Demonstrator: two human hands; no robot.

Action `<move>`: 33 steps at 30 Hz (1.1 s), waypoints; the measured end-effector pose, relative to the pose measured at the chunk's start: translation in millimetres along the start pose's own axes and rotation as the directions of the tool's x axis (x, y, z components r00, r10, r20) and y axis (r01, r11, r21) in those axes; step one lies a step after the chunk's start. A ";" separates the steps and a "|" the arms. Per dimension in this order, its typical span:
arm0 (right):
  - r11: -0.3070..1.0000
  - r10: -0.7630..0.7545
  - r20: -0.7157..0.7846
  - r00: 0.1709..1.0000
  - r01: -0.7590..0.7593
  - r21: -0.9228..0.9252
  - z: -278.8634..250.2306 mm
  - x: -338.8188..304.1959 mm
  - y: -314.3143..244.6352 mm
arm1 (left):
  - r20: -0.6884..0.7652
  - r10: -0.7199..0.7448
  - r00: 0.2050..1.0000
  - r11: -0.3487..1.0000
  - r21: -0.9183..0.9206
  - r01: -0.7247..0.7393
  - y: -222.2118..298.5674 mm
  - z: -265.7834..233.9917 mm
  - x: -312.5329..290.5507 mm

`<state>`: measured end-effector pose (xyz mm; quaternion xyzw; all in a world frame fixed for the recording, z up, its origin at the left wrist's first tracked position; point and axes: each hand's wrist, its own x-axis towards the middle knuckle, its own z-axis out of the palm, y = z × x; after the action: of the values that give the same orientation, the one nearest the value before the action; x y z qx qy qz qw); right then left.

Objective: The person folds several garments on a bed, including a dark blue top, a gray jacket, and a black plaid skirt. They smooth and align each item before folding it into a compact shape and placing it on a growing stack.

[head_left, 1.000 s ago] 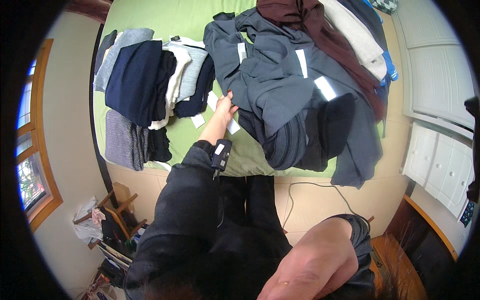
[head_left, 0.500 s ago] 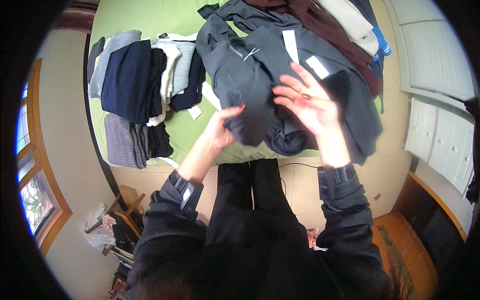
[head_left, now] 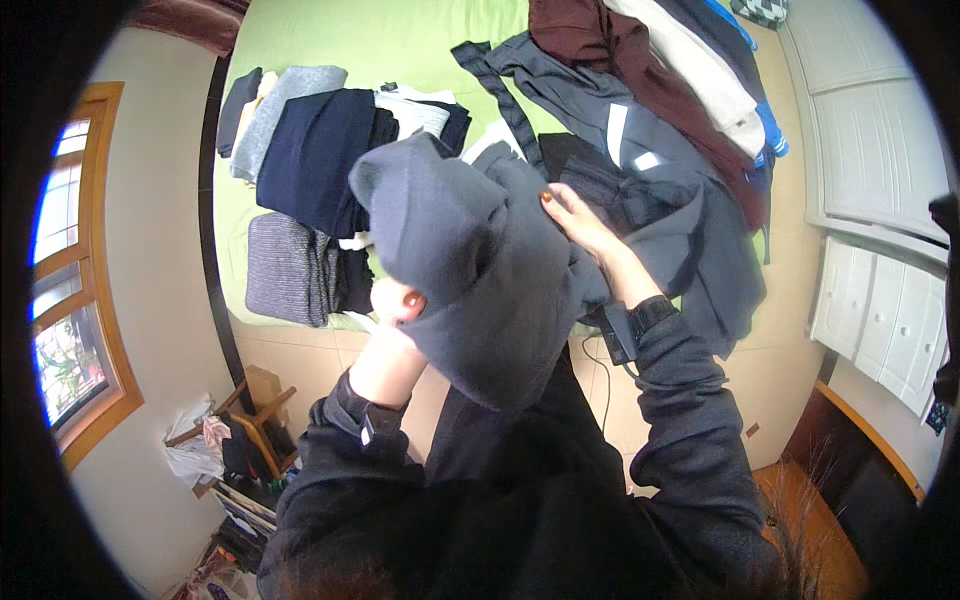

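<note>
I hold a dark grey garment [head_left: 470, 260] lifted in front of me, above the edge of a bed with a green sheet [head_left: 400, 40]. My left hand [head_left: 395, 302] grips its lower left edge from underneath. My right hand [head_left: 580, 222] presses on its upper right side, fingers on the cloth. Most of both palms is hidden by the fabric.
Folded clothes [head_left: 310, 150] in navy, grey and white lie stacked on the left of the bed. A loose heap of grey, maroon and cream garments [head_left: 650, 130] covers the right. White drawers [head_left: 880, 300] stand at right; a window [head_left: 70, 300] and a small wooden rack [head_left: 250, 420] at left.
Both hands have raised the dark grey garment off the pile and toward me. A second ago only my left hand touched the clothes on the bed.
</note>
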<state>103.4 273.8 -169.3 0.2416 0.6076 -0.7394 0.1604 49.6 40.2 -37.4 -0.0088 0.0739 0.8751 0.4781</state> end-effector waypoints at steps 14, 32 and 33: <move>0.971 -0.166 -0.141 0.976 0.137 -0.196 54.2 -82.0 -68.7 | -0.205 0.297 0.933 -0.283 0.914 0.291 0.8 -42.0 -27.9; 0.501 -0.657 0.354 0.665 0.737 -0.455 56.5 -114.4 -96.6 | -0.216 0.020 0.976 -0.149 0.965 0.216 52.2 171.5 -54.0; 0.559 -0.567 0.490 0.662 0.746 -0.362 56.2 -117.5 -113.1 | -0.191 0.018 0.981 -0.149 0.970 0.192 57.0 189.6 -59.2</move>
<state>132.0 236.1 -3.4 -0.1835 0.7991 -0.5721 0.0246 44.4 -13.5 162.1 0.2895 0.7414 0.4791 0.3702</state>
